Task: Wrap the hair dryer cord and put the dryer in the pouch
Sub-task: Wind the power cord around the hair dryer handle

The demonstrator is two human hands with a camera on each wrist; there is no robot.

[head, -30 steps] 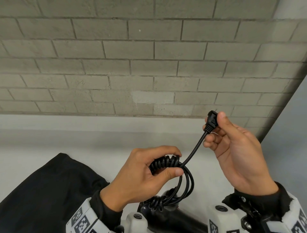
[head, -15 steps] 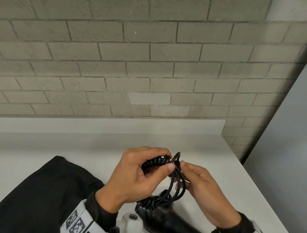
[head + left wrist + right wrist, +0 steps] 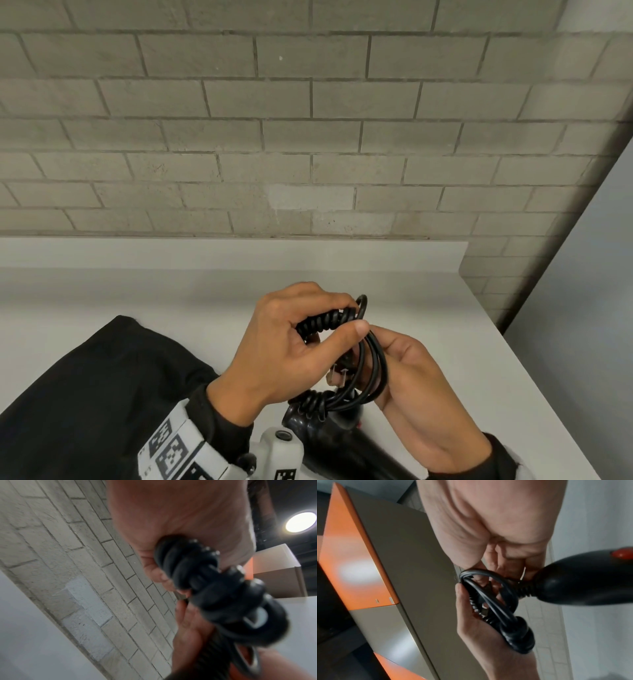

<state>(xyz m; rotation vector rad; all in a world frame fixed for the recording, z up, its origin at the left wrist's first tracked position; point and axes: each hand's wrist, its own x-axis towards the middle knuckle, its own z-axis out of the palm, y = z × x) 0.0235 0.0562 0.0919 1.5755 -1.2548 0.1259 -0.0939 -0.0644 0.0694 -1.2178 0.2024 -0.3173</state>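
The black hair dryer (image 3: 342, 442) hangs at the bottom middle of the head view, a red button (image 3: 620, 553) on its handle. Its black cord (image 3: 371, 363) is looped into a bundle above it, partly coiled. My left hand (image 3: 291, 349) grips the coiled part (image 3: 197, 568) of the bundle between thumb and fingers. My right hand (image 3: 407, 370) holds the loops from the right, its fingers reaching inside them around the plug (image 3: 339, 373), whose metal prongs show. The black fabric pouch (image 3: 85, 394) lies flat on the counter at the lower left.
A white counter (image 3: 445, 325) runs to a grey brick wall (image 3: 308, 137) at the back and ends at an edge on the right. An orange and grey cabinet (image 3: 368, 561) shows in the right wrist view.
My right hand brought the plug down from up at the right and tucked it into the cord loops. The straight end of the cord is now gathered into the bundle. My left hand kept its grip.
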